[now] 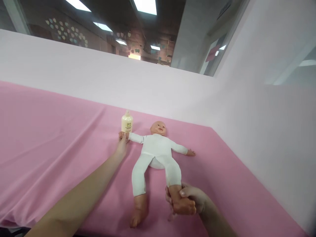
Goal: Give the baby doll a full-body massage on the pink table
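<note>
A baby doll [155, 154] in a white suit lies on its back on a pink cloth [54, 141], arms spread, feet toward me. My left hand [122, 144] reaches out and pinches the doll's small hand beside a cream bottle [127, 122]. My right hand [189, 200] is wrapped round the doll's foot and ankle near the front edge. The doll's other leg lies free, bare foot pointing at me.
The pink cloth covers the whole surface and creases toward the left. A pale pink wall [148, 85] runs along the back and down the right side, meeting the cloth close behind the bottle. Windows sit above the wall.
</note>
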Demonstrator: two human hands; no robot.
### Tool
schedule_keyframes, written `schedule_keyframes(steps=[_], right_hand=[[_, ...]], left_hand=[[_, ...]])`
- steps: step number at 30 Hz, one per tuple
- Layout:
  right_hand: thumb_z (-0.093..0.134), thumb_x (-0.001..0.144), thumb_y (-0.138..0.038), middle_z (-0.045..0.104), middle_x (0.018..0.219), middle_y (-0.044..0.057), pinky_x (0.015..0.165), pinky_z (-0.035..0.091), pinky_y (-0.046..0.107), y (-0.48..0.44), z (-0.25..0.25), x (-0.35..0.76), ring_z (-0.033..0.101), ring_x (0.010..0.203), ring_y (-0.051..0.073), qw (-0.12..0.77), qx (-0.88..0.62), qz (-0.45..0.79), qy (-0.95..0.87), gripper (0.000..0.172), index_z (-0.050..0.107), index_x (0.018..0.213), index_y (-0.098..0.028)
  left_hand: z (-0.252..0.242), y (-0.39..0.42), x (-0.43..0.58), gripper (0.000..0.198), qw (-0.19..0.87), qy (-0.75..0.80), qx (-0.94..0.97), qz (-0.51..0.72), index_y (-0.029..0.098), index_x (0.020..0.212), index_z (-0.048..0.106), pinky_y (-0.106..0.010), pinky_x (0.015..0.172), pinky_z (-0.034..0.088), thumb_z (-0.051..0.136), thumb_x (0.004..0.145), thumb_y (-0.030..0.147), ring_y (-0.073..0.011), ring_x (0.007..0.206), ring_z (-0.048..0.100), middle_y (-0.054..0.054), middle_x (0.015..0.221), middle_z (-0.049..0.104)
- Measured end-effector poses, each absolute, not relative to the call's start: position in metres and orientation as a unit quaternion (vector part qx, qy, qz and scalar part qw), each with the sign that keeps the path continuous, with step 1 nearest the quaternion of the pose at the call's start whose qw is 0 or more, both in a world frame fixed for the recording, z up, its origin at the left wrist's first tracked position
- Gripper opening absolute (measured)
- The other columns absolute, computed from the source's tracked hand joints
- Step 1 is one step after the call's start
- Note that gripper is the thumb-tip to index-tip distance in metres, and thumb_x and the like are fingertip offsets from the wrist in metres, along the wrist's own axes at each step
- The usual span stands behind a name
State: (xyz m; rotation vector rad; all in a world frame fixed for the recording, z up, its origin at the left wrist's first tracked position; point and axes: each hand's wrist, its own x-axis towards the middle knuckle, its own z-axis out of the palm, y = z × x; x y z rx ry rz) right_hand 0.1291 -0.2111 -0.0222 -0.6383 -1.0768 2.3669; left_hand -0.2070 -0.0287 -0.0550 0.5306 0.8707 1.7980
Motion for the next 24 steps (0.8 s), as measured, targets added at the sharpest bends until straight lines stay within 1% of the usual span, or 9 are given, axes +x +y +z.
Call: schedule_keyframes(steps=[2,4,7,9,12,16,18,21,24], right_hand=[[0.076,0.077,-0.039,0.066,0.088,0.006,0.073,0.058,0.035,-0.190,-0.015,0.127,0.070,0.076,0.020,0.206,-0.182,0.870,-0.410,0.044,0.066,0.107,-0.009],[0.074,0.078,-0.044,0.063,0.085,0.004,0.067,0.057,0.032,-0.171,-0.015,0.122,0.068,0.073,0.019,0.183,-0.143,0.877,-0.421,0.043,0.064,0.104,-0.011],[0.074,0.078,-0.049,0.062,0.082,0.003,0.055,0.048,0.024,-0.153,-0.025,0.116,0.063,0.069,0.016,0.201,-0.123,0.877,-0.420,0.046,0.062,0.104,-0.014],[0.075,0.078,-0.050,0.062,0.080,0.003,0.052,0.041,0.021,-0.149,-0.035,0.113,0.059,0.068,0.015,0.229,-0.150,0.871,-0.407,0.049,0.062,0.108,-0.013],[0.076,0.079,-0.053,0.061,0.076,0.003,0.055,0.037,0.021,-0.151,-0.044,0.110,0.056,0.069,0.013,0.266,-0.217,0.859,-0.381,0.050,0.065,0.104,-0.011],[0.078,0.081,-0.052,0.063,0.078,0.003,0.052,0.031,0.018,-0.154,-0.041,0.101,0.056,0.070,0.010,0.276,-0.291,0.844,-0.356,0.047,0.069,0.100,-0.010],[0.076,0.084,-0.054,0.065,0.082,0.004,0.053,0.034,0.018,-0.155,-0.038,0.097,0.058,0.070,0.010,0.279,-0.289,0.839,-0.366,0.048,0.070,0.102,-0.010],[0.074,0.082,-0.058,0.072,0.087,0.009,0.059,0.044,0.022,-0.159,-0.040,0.096,0.065,0.071,0.014,0.267,-0.236,0.839,-0.412,0.053,0.070,0.102,-0.010],[0.077,0.076,-0.058,0.076,0.089,0.016,0.070,0.053,0.029,-0.167,-0.047,0.099,0.071,0.076,0.021,0.181,-0.175,0.861,-0.442,0.057,0.069,0.101,-0.007]], left_hand=[[-0.053,-0.034,-0.200,0.019,0.497,0.356,0.256,0.749,0.029,0.119,0.061,-0.030,0.108,0.050,0.062,0.101,0.032,-0.0158,0.122,0.066,-0.003,0.129,0.070],[-0.049,-0.043,-0.190,0.020,0.474,0.358,0.303,0.745,0.028,0.117,0.063,-0.032,0.110,0.049,0.066,0.097,0.032,-0.0180,0.124,0.064,-0.003,0.126,0.070],[-0.042,-0.063,-0.170,0.020,0.422,0.370,0.427,0.709,0.026,0.112,0.066,-0.036,0.115,0.045,0.068,0.093,0.032,-0.0214,0.123,0.063,-0.005,0.121,0.071],[-0.037,-0.077,-0.158,0.024,0.399,0.361,0.525,0.659,0.025,0.113,0.069,-0.040,0.119,0.041,0.070,0.090,0.030,-0.0239,0.124,0.062,-0.006,0.121,0.071],[-0.033,-0.091,-0.147,0.031,0.389,0.350,0.625,0.580,0.026,0.116,0.075,-0.046,0.126,0.031,0.075,0.084,0.027,-0.0284,0.134,0.056,-0.008,0.129,0.071],[-0.033,-0.093,-0.144,0.026,0.406,0.323,0.687,0.508,0.029,0.109,0.080,-0.049,0.130,0.020,0.077,0.084,0.026,-0.0295,0.138,0.054,-0.009,0.125,0.074],[-0.033,-0.092,-0.145,0.025,0.405,0.317,0.697,0.499,0.029,0.109,0.080,-0.050,0.131,0.018,0.077,0.084,0.025,-0.0294,0.137,0.055,-0.009,0.124,0.074],[-0.031,-0.092,-0.149,0.027,0.393,0.331,0.688,0.512,0.028,0.110,0.080,-0.048,0.130,0.022,0.076,0.084,0.022,-0.0296,0.137,0.055,-0.008,0.126,0.074],[-0.027,-0.092,-0.155,0.034,0.402,0.379,0.617,0.560,0.026,0.113,0.077,-0.047,0.126,0.031,0.077,0.080,0.017,-0.0307,0.135,0.056,-0.008,0.129,0.072]])
